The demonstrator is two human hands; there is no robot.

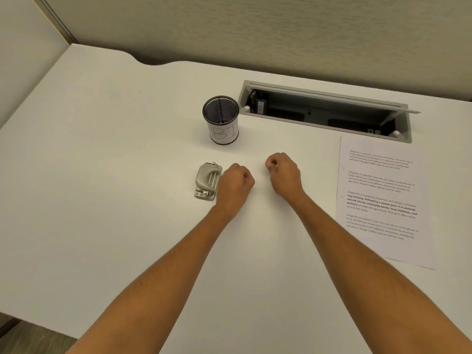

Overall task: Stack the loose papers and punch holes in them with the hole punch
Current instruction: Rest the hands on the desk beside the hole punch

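White desk (pixel 102 175), beige partition wall at far edge.
L hand (pixel 233 185) and R hand (pixel 283 175) clenched, empty; hole punch (pixel 207 182) just left of L hand; papers (pixel 380 198) far right.

Matt white desk (pixel 102 175), metal (satin grey) hole punch (pixel 207 182), mesh cup (pixel 221 116)

A white desk (pixel 115 175) carries a grey hole punch (pixel 207 181) near its middle, a black mesh cup (pixel 221 120) with a paper label behind that, and printed papers (pixel 380 198) at the right. Both fists rest between punch and papers. An open cable tray (pixel 324 111) is set into the back.
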